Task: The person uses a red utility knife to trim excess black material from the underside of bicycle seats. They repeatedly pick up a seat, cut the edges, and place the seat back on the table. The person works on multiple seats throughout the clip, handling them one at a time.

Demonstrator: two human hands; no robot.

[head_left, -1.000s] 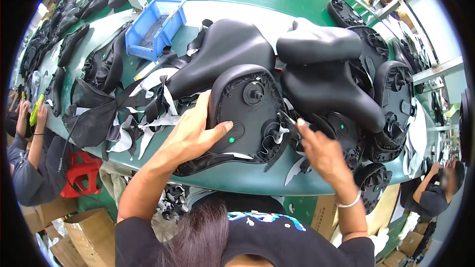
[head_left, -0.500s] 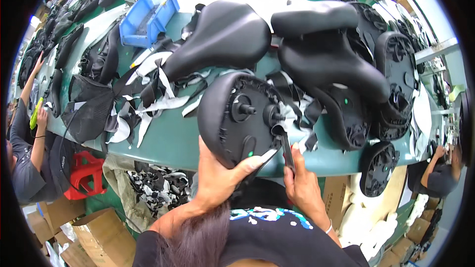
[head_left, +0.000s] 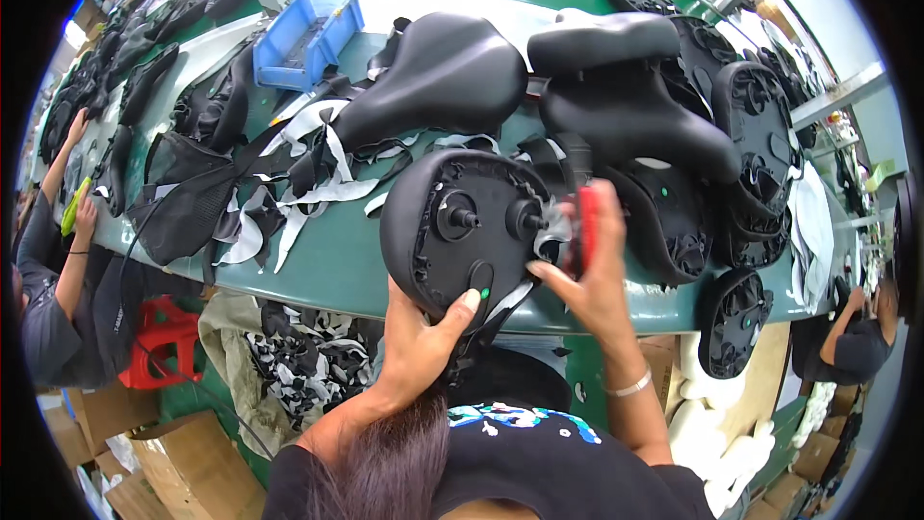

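Observation:
My left hand (head_left: 421, 332) is closed around the lower left of a black bicycle saddle (head_left: 406, 217), its thumb pressed on the underside. The saddle is turned so that its plastic base (head_left: 481, 255) with two black posts shows, edged by gathered cover material. A loose grey-white flap (head_left: 551, 236) sticks out at its right edge. Just right of that flap, my right hand (head_left: 599, 274) grips a red-and-black hand tool (head_left: 586, 221), upright and smeared by motion; its exact kind cannot be told.
Black and white offcuts (head_left: 289, 188) litter the green table (head_left: 337, 274). Finished-looking saddles (head_left: 443, 72) and a pile of saddles (head_left: 635, 125) lie beyond, beside a blue bin (head_left: 306, 39). A red stool (head_left: 159, 337) stands left, near another person's arms (head_left: 72, 231).
My right hand has risen and turned, bringing the tool up beside the saddle's right edge. The saddle has barely shifted, and my left hand still holds it.

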